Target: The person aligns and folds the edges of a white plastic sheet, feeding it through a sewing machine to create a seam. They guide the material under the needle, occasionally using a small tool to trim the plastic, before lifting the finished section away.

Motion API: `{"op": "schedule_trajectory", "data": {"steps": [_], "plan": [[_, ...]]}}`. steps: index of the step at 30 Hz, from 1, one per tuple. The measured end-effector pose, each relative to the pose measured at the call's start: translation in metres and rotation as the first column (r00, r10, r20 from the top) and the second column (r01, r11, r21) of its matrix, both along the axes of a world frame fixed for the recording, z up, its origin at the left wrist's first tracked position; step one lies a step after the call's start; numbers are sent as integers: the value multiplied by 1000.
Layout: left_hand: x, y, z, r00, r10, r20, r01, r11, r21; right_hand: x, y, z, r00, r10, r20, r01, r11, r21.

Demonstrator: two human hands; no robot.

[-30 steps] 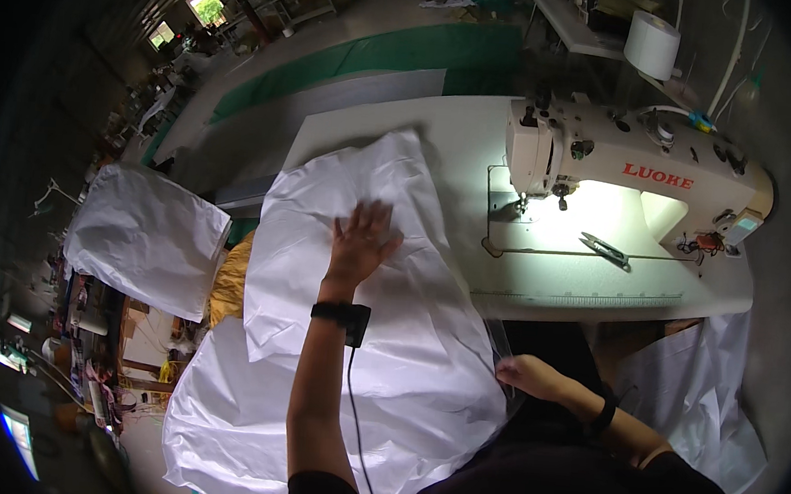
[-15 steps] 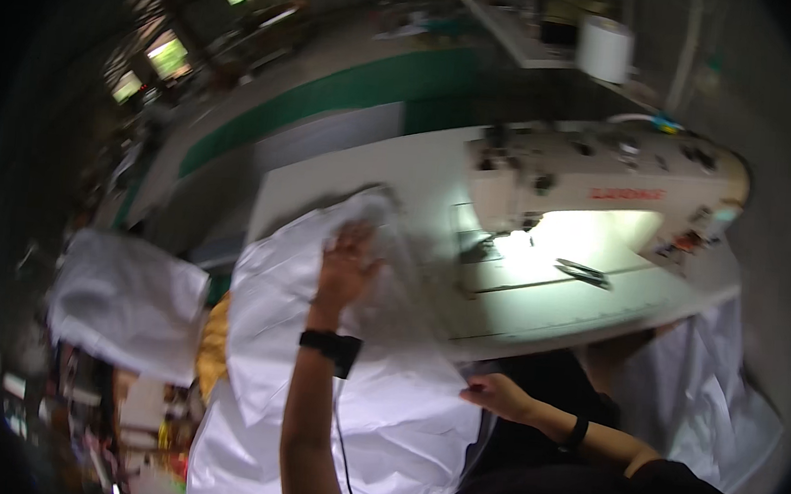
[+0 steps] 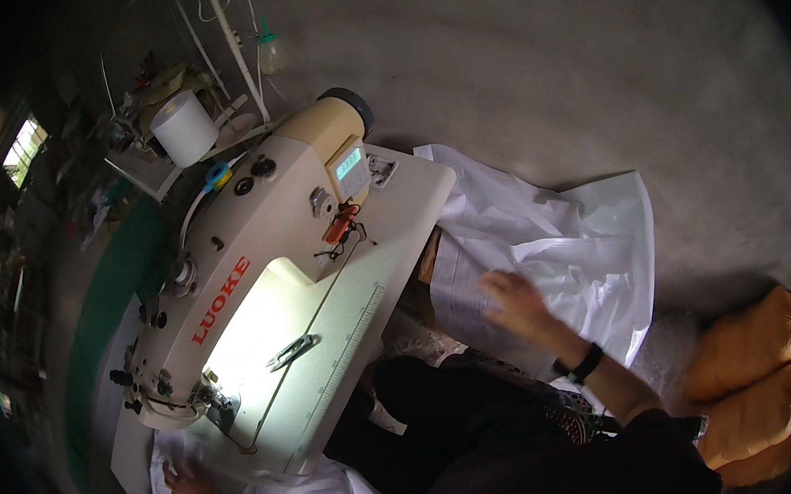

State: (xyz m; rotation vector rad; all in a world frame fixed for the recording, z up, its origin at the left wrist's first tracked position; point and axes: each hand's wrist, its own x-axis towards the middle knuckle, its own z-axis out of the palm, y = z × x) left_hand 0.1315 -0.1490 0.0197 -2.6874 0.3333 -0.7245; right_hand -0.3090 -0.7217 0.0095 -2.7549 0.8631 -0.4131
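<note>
At the lower left, my left hand point(image 3: 193, 486) rests on a white woven-looking sheet point(image 3: 325, 490) beside the needle end of the sewing machine point(image 3: 251, 254). Its fingers look spread, though the frame's lower edge cuts off part of the hand. My right hand point(image 3: 516, 305), slightly blurred, is stretched out over a pile of white sheets point(image 3: 581, 252) to the right of the machine table point(image 3: 330, 372). The thumb and fingers are apart, with nothing visible between them. Small thread snips point(image 3: 290, 353) lie on the table under the machine's lamp.
A white thread cone point(image 3: 185, 128) stands behind the machine. An orange-handled tool with a dark cord point(image 3: 339, 229) is by the machine's base. Full orange sacks point(image 3: 754, 415) lie on the floor at the far right. A grey wall point(image 3: 558, 74) rises beyond.
The view has swung to the right. My right hand has let go of the large white sheet's edge and moved over the pile at the right. The left hand remains on the white sheet.
</note>
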Motion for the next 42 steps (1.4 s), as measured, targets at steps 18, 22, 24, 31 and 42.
{"op": "schedule_trajectory", "data": {"steps": [18,22,24,31,42], "plan": [[-43,9,-16,940,-137,-312,20,936,-352,-64,-177,-16,808,519,-279,101,345,933],[-40,21,-29,914,-85,-397,-83,918,-388,-64,-199,-39,964,224,140,-253,937,241],[-34,37,-42,909,-164,-384,-69,847,-526,-71,-187,-67,962,142,-235,-43,922,384],[-17,76,-65,862,-262,-433,181,959,-220,-88,-148,-176,989,-118,-85,119,993,8],[19,-164,-31,824,-453,-341,310,864,-397,-90,-137,-51,165,-849,502,-426,398,812]]}}
